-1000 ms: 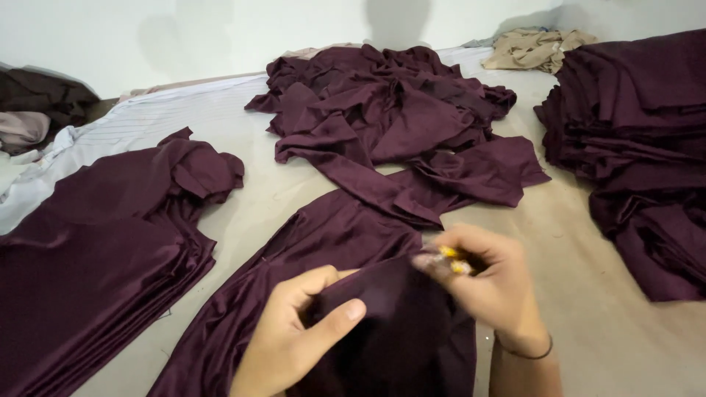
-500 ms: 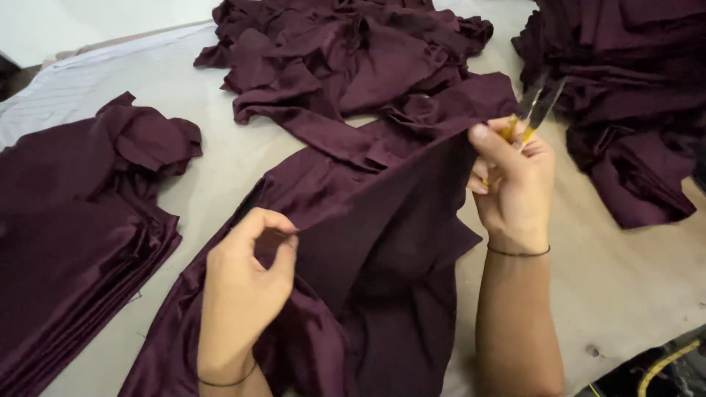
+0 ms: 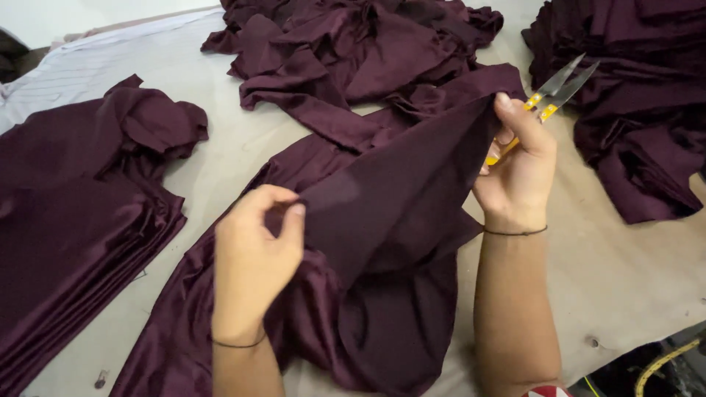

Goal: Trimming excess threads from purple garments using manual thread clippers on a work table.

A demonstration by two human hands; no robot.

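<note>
Left hand (image 3: 254, 268) pinches maroon garment (image 3: 397, 213) edge, right hand (image 3: 518, 165) grips its far corner plus thread snips (image 3: 551, 95) — cloth stretched taut for inspection; crumpled pile (image 3: 353, 51) at 12 o'clock, folded stack (image 3: 73, 220) at 9.

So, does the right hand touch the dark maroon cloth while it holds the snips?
Touching. The head view shows the right hand pinching the edge of the maroon cloth between thumb and fingers, with the yellow-handled snips in the same hand.
</note>
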